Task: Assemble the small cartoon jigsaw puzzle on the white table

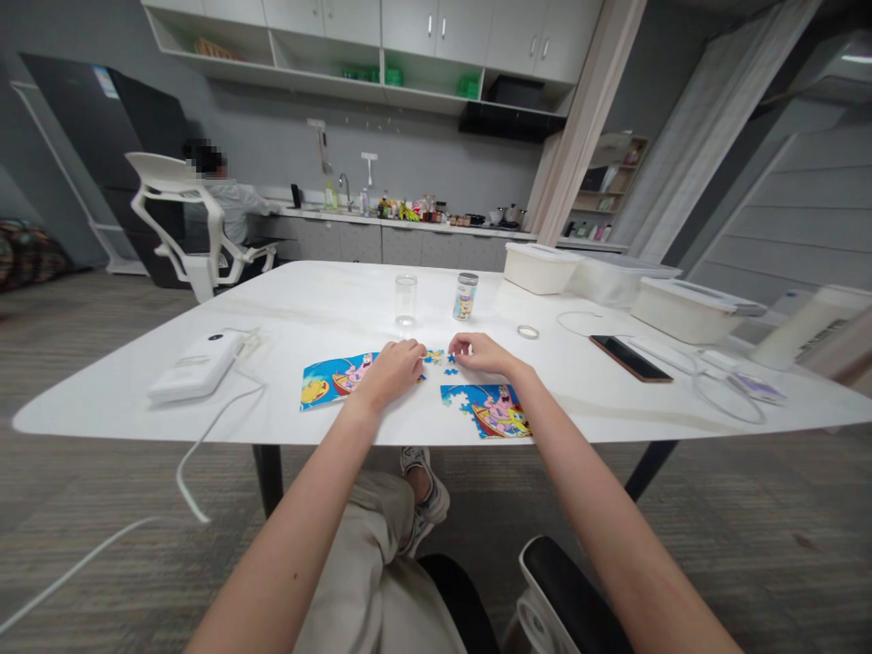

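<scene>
A partly joined jigsaw puzzle (500, 413) with a pink and a yellow cartoon figure lies near the table's front edge, its left side gapped. To its upper left is a printed picture sheet (317, 391), partly covered by my left hand (399, 371). That hand's fingers are curled together beside loose pieces; what they hold, if anything, is hidden. My right hand (482, 352) pinches a small blue puzzle piece (450, 359) at its fingertips, just above the table. Another loose blue piece (450, 371) lies below it, between the hands.
Behind my hands stand a clear jar (405, 302) and a printed canister (465, 297), with a ring lid (528, 332) nearby. A phone (630, 358), cables and lidded boxes (541, 269) are right. A white power unit (197, 368) lies left. Someone sits (228, 209) beyond the table.
</scene>
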Available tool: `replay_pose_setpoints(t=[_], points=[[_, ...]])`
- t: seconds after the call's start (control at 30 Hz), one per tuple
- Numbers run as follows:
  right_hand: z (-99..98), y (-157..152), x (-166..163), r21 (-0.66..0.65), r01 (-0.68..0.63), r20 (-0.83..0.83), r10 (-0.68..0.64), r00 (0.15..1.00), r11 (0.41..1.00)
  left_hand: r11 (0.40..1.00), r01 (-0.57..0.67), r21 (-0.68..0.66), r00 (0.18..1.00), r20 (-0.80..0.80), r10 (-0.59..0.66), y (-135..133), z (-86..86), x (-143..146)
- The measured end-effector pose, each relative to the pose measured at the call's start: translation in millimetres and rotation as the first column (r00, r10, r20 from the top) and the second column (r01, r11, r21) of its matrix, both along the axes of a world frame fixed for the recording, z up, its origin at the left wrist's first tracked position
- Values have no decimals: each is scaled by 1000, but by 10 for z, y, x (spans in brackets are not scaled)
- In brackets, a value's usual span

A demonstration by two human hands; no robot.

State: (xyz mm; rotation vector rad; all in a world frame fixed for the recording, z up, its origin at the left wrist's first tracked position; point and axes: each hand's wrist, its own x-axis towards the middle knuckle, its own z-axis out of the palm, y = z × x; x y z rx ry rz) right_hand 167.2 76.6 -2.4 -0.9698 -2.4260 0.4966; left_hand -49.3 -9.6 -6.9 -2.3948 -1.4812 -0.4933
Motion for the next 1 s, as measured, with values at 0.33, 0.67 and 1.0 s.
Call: replay_pose_setpoints(t=[0.33, 0.67, 1.0], points=[[8, -10, 6, -24, 0, 6, 0, 1000, 1000, 998, 41, 55, 992, -121, -34, -73, 14, 114], [6, -38, -1, -54, 19, 8, -19, 1000, 998, 998, 51, 47, 978, -206, -40, -146, 48, 164], [-49, 12, 0, -38, 4, 9, -3, 1000, 999, 998, 46, 33, 978, -204, -38, -147, 38, 158]])
